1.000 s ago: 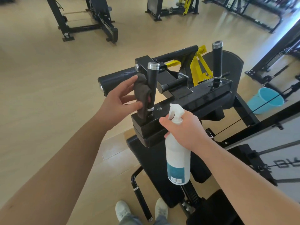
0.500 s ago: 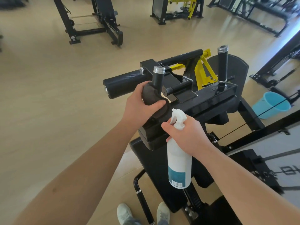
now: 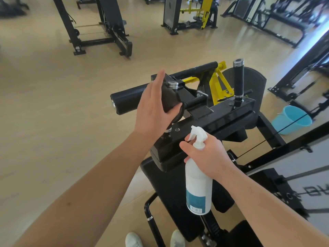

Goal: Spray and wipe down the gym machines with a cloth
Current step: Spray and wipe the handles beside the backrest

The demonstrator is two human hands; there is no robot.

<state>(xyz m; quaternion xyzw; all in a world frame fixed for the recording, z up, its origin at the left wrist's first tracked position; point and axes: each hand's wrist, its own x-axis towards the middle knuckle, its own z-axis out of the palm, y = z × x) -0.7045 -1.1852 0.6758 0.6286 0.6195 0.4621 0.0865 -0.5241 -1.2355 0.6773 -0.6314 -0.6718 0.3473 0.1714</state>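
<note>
Head view: the left hand [image 3: 156, 107] lays its fingers straight up the near grip [image 3: 173, 84], thumb hooked over the cloth [image 3: 169, 98], pinning it round that post. The grip's long axis runs 12 to 6, so I judge the wipe must travel along it. The right hand [image 3: 208, 154] grips the bottle [image 3: 198, 189] at 5 o'clock from the cloth, nozzle toward 10. The far grip [image 3: 238, 81] stands at 2 o'clock, well apart, nearer the right hand.
</note>
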